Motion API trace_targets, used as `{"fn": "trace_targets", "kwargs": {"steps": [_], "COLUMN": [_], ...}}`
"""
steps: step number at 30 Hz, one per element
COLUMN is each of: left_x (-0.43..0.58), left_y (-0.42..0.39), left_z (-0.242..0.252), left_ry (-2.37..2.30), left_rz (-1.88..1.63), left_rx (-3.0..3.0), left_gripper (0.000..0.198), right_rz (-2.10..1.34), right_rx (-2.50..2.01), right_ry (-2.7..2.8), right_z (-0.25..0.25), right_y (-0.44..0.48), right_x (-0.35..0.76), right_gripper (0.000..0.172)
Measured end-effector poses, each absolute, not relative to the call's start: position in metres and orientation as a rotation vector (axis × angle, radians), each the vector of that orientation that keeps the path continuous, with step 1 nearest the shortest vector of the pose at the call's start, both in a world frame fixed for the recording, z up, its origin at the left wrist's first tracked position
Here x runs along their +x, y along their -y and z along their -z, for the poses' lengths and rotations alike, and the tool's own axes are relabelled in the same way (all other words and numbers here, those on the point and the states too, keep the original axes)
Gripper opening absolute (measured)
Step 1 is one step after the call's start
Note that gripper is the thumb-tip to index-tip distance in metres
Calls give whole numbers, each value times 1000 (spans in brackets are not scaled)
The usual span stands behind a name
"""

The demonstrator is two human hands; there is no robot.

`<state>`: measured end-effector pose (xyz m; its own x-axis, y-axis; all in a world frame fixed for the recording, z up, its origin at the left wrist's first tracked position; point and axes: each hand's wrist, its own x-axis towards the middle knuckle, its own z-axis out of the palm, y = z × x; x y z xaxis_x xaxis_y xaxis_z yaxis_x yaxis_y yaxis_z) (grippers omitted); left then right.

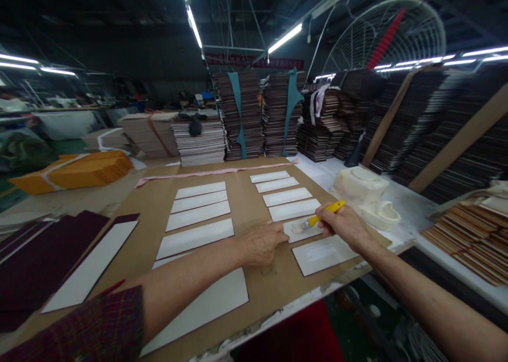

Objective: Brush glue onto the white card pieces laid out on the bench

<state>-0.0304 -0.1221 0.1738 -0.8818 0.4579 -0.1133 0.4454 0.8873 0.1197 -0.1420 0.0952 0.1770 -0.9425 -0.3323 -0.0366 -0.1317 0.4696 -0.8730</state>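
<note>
My right hand [342, 225] is closed around the yellow handle of a paintbrush [334, 207]. The bristles touch a white rectangular panel [296, 234], where a wet-looking smear shows around the tip. At that panel's left edge, my left hand [264, 244] has its fingers curled in, with the fingertips against the edge. Nearer to me lies another dark-edged white panel [323, 255] with a shiny streak on it. Several similar panels [294, 209] run in a column beyond, and a second column of white panels [198, 214] lies to the left, partly hidden by my left forearm.
Brown board [246, 192] covers the table. A whitish crusted container [359, 187] stands at the right. Dark maroon pieces [47, 261] and an orange bundle [75, 170] lie left. Tall stacks of sheets [243, 113] line the back, below a large fan [389, 34].
</note>
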Motion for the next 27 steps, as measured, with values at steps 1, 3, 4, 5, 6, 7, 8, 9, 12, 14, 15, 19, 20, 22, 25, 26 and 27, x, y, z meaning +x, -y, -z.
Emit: {"fn": "trace_targets", "kwargs": {"steps": [1,3,4,5,6,7,8,9,12,14,15,19,20,22,25,26,27], "left_x": [-31,-32,-32,-32,-31,-31,-31,-31,-31,-31,-31,-31,-30,-30,-30,-29,-28], "left_y": [122,121,121,121,121,122,122,122,123,124,124,123,123,121,118,117,118], "left_z": [-174,-173,-173,-173,-173,-174,-174,-174,-173,-172,-172,-173,-174,-175,-177,-178,-180], "left_ry": [-2910,-2902,-2902,-2905,-2908,-2910,-2912,-2911,-2916,-2917,-2915,-2905,-2908,-2912,-2909,-2901,-2893], "left_rz": [-126,-123,-131,-144,-159,-173,-185,-194,-207,-206,-208,-217,-208,-183,-143,-124,-110], "left_rx": [689,683,685,685,684,679,672,667,675,683,682,672,672,675,663,662,667], "left_gripper": [45,44,44,45,46,47,48,50,50,50,50,49,49,49,47,46,46], "right_rz": [1419,1336,1292,1247,1201,1154,1108,1074,1010,934,889,788,768,727,864,1025,1243], "right_rx": [-410,-406,-403,-405,-406,-402,-395,-394,-376,-333,-307,-295,-299,-264,-149,-112,-89], "right_ry": [-2562,-2637,-2668,-2702,-2736,-2773,-2810,-2843,-2916,-2977,-3005,-3044,-3054,-3098,-3127,-3091,-3018], "right_z": [-178,-181,-183,-184,-186,-188,-190,-192,-196,-198,-199,-203,-205,-208,-214,-216,-217], "right_y": [-99,-108,-113,-119,-124,-129,-134,-139,-148,-151,-152,-155,-155,-157,-159,-159,-158], "right_x": [-145,-152,-156,-160,-164,-168,-171,-174,-180,-181,-182,-181,-181,-178,-171,-168,-164], "right_gripper": [29,30,30,29,29,29,29,30,35,37,37,35,37,41,44,40,33]}}
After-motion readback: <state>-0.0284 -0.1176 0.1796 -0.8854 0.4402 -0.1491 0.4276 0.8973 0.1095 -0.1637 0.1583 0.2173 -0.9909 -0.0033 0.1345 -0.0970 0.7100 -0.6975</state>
